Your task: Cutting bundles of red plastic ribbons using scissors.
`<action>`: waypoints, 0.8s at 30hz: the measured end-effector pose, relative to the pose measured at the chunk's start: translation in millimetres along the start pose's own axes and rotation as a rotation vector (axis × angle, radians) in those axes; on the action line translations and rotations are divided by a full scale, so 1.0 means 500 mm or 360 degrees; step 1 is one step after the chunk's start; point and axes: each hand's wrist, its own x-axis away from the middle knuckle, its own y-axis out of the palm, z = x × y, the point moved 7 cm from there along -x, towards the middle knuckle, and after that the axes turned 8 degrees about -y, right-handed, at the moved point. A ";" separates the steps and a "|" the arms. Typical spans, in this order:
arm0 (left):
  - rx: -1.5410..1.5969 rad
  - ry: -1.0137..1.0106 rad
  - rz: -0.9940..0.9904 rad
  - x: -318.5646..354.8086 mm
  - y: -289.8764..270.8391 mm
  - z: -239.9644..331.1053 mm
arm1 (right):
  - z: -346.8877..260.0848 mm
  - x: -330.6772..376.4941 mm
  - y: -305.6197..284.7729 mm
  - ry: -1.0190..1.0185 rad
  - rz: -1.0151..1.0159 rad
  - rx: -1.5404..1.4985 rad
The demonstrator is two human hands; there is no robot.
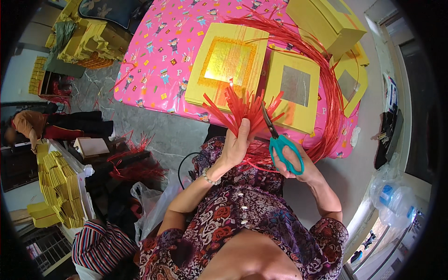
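Seen from above, a person in a purple floral top works at the near edge of a pink patterned table cover [154, 70]. The left hand [235, 144], at the centre of the view, is closed around a bunch of red plastic strips [242, 109], gripping it low so the cut ends fan out toward twelve o'clock, probably to keep them even for trimming. The right hand [294, 161], at about three o'clock from the left, has its fingers through the teal handles of a pair of scissors [277, 140]; the dark blades point up into the fan and look nearly closed.

A long loop of the same red strip curves round from one o'clock to four o'clock. Yellow paper stacks with a gold square [228, 63] and a silver square [294, 86] lie just beyond the hands, within easy reach.

The thumb sides of both hands are hidden, and how the blades meet the strips is hard to make out. At nine o'clock, stacks of yellow paper [56, 186] and another seated person are partly cut off.
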 end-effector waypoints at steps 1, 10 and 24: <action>0.0001 0.0000 0.0002 0.000 -0.002 0.000 | -0.004 0.001 0.000 -0.0043 -0.0021 -0.0033; -0.0056 -0.0121 0.0050 0.008 -0.004 0.003 | 0.004 0.007 0.020 0.0119 -0.0257 0.0185; -0.0273 0.0003 -0.0116 0.004 -0.003 -0.008 | 0.008 -0.003 0.011 0.0163 -0.0215 0.0295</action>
